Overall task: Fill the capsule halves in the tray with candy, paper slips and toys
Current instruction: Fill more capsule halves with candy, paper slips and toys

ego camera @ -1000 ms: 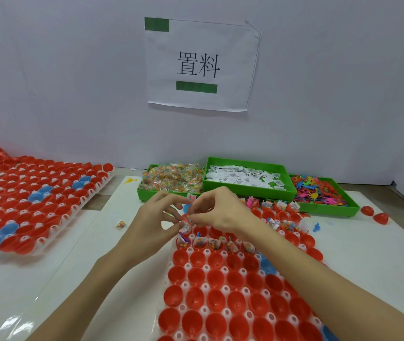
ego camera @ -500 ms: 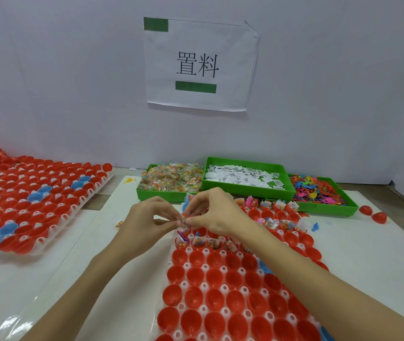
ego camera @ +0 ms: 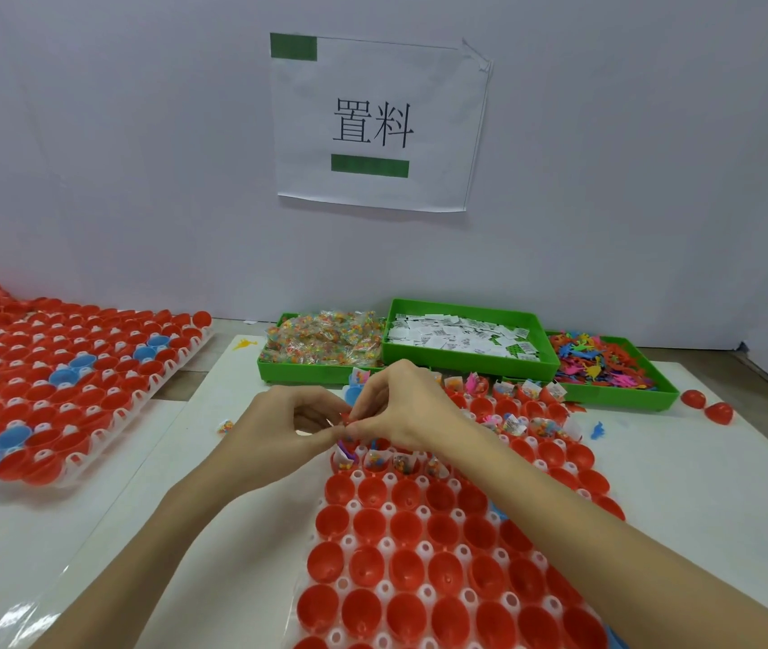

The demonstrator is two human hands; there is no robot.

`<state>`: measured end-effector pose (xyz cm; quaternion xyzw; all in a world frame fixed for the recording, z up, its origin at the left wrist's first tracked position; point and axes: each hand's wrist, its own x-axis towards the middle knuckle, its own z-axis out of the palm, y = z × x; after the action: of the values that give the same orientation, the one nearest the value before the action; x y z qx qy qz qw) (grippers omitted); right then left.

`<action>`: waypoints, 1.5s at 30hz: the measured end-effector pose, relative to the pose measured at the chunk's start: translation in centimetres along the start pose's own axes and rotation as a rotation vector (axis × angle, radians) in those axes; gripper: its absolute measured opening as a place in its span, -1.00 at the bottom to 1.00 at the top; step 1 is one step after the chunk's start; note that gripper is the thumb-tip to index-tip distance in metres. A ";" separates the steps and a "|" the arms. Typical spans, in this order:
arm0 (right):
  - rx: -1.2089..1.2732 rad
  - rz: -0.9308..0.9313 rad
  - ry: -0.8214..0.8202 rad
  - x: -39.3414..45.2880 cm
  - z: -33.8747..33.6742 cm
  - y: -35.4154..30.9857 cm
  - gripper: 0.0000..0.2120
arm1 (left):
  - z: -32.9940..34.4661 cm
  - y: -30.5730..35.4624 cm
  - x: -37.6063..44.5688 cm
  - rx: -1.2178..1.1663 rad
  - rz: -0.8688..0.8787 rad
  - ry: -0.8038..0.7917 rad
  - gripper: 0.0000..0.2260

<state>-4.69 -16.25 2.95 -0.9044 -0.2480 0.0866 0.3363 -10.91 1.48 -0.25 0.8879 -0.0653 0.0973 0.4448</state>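
Together, the left hand [ego camera: 274, 433] and right hand [ego camera: 400, 405] pinched a small item, too small to identify, over the white tray [ego camera: 384, 587] of red capsule halves [ego camera: 365, 569]. Candy [ego camera: 321, 337], paper slips [ego camera: 461, 334] and toys [ego camera: 602, 363] lay in green bins at the far edge.

In the middle of the frame our left hand [ego camera: 274, 433] and right hand [ego camera: 400, 409] meet, fingers [ego camera: 325, 426] pinching something small we cannot make out over the tray [ego camera: 386, 508] of red capsule halves [ego camera: 365, 562]. Three green bins [ego camera: 466, 363] sit behind it on the worktop [ego camera: 700, 484].
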 end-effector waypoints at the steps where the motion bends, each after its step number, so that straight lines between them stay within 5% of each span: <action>1: 0.016 0.016 -0.014 0.0 -0.2 0.0 -0.92 | 0.1 0.0 0.0 0.004 0.010 0.013 -0.86; 10: 0.188 0.077 -0.059 0.0 -1.6 0.2 -0.93 | 0.2 -0.3 -0.1 0.004 0.042 0.099 -0.69; 20: 0.094 -0.021 -0.118 -0.1 -1.2 0.2 -0.87 | 0.6 -0.3 -0.2 0.015 0.079 0.132 -0.72; 27: 0.158 -0.010 -0.089 -0.1 -1.6 0.4 -0.89 | 0.4 -0.4 -0.1 0.007 0.041 0.135 -0.71; 39: 0.106 -0.080 0.225 0.2 -1.0 0.6 -0.94 | -0.1 -0.1 -0.4 0.113 0.154 0.055 -0.87; 45: 0.054 -0.113 0.121 -0.2 -0.1 0.7 -0.92 | -0.2 -0.3 -0.4 0.255 0.280 -0.008 -0.86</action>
<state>-4.54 -16.81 2.60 -0.8832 -0.2755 0.0195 0.3791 -11.29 1.82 -0.41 0.9197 -0.1769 0.1623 0.3106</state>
